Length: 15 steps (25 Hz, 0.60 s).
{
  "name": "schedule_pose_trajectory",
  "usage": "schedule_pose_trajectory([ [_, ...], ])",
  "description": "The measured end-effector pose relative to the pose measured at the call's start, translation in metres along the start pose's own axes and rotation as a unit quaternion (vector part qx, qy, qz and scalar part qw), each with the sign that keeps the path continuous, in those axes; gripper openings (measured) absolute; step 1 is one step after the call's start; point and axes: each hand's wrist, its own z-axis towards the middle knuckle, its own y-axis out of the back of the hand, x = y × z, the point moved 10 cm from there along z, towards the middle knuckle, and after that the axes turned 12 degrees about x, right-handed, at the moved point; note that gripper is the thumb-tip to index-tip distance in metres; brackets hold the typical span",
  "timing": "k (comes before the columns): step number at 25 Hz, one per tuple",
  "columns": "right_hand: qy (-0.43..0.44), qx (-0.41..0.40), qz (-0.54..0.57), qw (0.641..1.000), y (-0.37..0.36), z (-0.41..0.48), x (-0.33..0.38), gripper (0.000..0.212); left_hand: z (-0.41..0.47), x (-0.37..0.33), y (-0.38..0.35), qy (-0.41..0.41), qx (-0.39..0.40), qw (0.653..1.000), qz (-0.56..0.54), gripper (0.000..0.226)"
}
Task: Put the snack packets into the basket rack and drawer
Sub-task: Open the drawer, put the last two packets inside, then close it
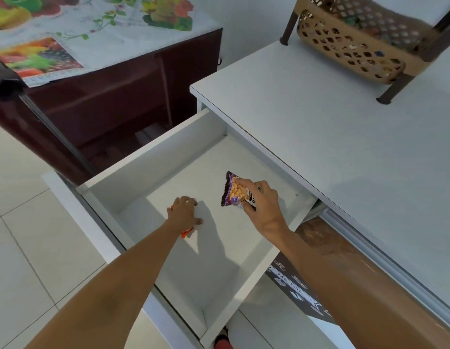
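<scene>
The white drawer (153, 149) stands pulled open below the white counter. Inside it, my left hand (185, 212) presses down on an orange snack packet (186, 233), of which only small edges show under my palm and wrist. My right hand (263, 202) holds a dark purple snack packet (232, 191) with a picture of yellow nuts, above the drawer's right half. The beige basket rack (355, 44) stands on dark legs at the counter's far right, with several packets showing through its lattice.
A white countertop (332, 137) spans the right side. A dark red cabinet (123, 102) with a fruit-printed cloth (93, 28) stands left of the drawer. Pale floor tiles (22, 222) lie at the left. A patterned cabinet front (294, 285) shows below the counter.
</scene>
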Motion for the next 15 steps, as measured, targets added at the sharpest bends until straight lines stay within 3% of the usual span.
schedule_pose_trajectory([
  [3, -0.003, 0.016, 0.007, 1.000, -0.008, 0.012, 0.003, 0.055, -0.021, -0.030, 0.038, -0.084, -0.031, 0.996, -0.019, 0.040],
  [7, -0.007, 0.045, -0.005, 0.999, -0.028, 0.029, 0.002, 0.054, -0.088, -0.033, 0.096, -0.166, -0.167, 0.971, -0.028, 0.020],
  [10, -0.042, 0.099, -0.043, 0.993, -0.055, 0.046, -0.010, 0.055, -0.128, -0.013, 0.117, -0.169, -0.221, 0.960, -0.021, 0.017],
  [15, -0.082, 0.206, -0.165, 0.961, -0.115, 0.062, -0.035, 0.063, -0.146, 0.018, 0.119, -0.139, -0.238, 0.961, -0.020, 0.018],
])
